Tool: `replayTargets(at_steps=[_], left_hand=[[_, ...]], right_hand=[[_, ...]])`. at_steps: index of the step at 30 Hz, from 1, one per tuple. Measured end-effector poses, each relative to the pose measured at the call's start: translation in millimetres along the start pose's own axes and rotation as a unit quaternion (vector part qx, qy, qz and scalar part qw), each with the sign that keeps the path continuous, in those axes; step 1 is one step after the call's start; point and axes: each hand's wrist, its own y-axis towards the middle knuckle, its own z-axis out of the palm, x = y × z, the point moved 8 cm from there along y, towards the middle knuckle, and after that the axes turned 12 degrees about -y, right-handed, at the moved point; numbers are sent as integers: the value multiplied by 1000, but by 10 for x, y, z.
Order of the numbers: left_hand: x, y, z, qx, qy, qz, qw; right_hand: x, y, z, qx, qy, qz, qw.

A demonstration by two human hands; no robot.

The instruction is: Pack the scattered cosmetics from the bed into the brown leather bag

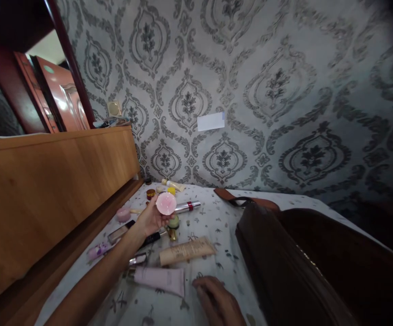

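Observation:
My left hand [149,221] reaches forward among the cosmetics, its fingers closed around a small round pink jar [166,203]. The jar's pale pink round face is tilted toward me. Just beyond it lies a silver tube with a red band [187,207]; a green jar [174,221] and a small gold-capped bottle [172,233] are under and beside the fingers. Low in the view, my right hand [218,299] rests near the sheet with loosely bent fingers and nothing visible in it. A lilac squeeze tube [160,279] and a beige squeeze tube [187,251] are nearest to it.
A large dark brown leather bag [267,253] with a strap [228,197] stands at right. On the left runs a wooden headboard [60,172]. More cosmetics lie about, including a pink jar [123,214], a purple bottle [98,251] and a cream tube [174,184] near the patterned wall [223,158].

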Motion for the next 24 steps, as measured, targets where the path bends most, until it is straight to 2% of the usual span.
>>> replayTargets(at_steps=[2,6,10,15,17,20,24], left_hand=[[204,-170,127,27,-26,-24,999],[567,-431,325,36,-52,-61,996],[783,-550,455,41,-30,-32,998],[813,-633,486,53,12,105,993],[823,-659,453,56,56,133,988],[817,-684,402,71,145,167,973],[785,-718,390,97,256,227,935]], right_hand=[[14,2,-38,2,20,38,999],[40,19,-83,-10,105,96,990],[-3,16,-83,-32,241,157,957],[-35,19,-6,-23,417,202,886],[-18,26,19,-10,458,204,865],[-4,22,41,4,489,206,848],[-13,10,63,7,508,211,835]])
